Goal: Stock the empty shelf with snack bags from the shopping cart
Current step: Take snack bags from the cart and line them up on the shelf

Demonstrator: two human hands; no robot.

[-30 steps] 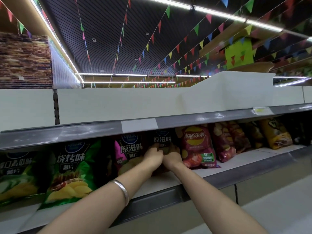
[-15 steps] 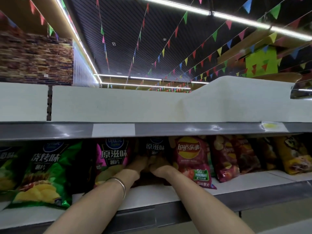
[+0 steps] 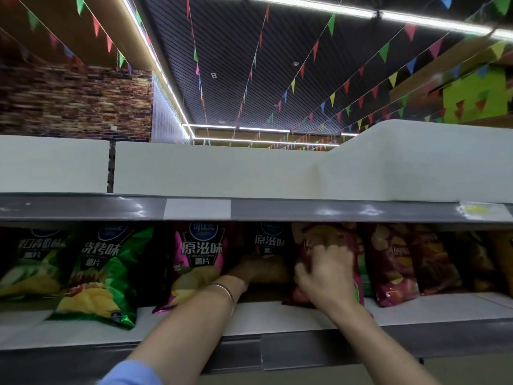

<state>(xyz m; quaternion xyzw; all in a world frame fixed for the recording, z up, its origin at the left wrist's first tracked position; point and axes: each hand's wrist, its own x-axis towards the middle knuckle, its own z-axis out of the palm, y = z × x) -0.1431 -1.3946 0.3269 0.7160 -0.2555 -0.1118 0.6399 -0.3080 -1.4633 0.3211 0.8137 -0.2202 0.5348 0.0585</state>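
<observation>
Since 0.5 s ago the right hand (image 3: pixel 326 276) has come off the dark bag and moved rightward onto the red Lay's bag (image 3: pixel 324 240), while the left hand (image 3: pixel 258 269) stays deep on the shelf (image 3: pixel 277 318) at the foot of the dark original-flavour bag (image 3: pixel 268 241). Right-hand fingers (image 3: pixel 337 252) are curled over the front of the red Lay's bag, gripping it, and the bag leans against them, its lower edge on the shelf. How the left hand's fingers lie cannot be told, as they sit in shadow against the dark bag; a thin bracelet (image 3: pixel 223 290) circles that wrist and a blue sleeve (image 3: pixel 133 373) shows near the bottom edge.

Taking the red Lay's bag as landmark: the dark original-flavour bag stands upright just to its left, touching or nearly so. Further left is a pink original-flavour bag (image 3: pixel 198 262), then a green barbecue bag (image 3: pixel 102 273) tilted forward, then a cucumber-flavour bag (image 3: pixel 30 262) at the frame edge. To the landmark's right stand 2 maroon bags (image 3: pixel 391 262), then darker ones fading into shadow. Above the whole row runs a grey price rail (image 3: pixel 305 211) with a white label (image 3: pixel 197 208).
</observation>
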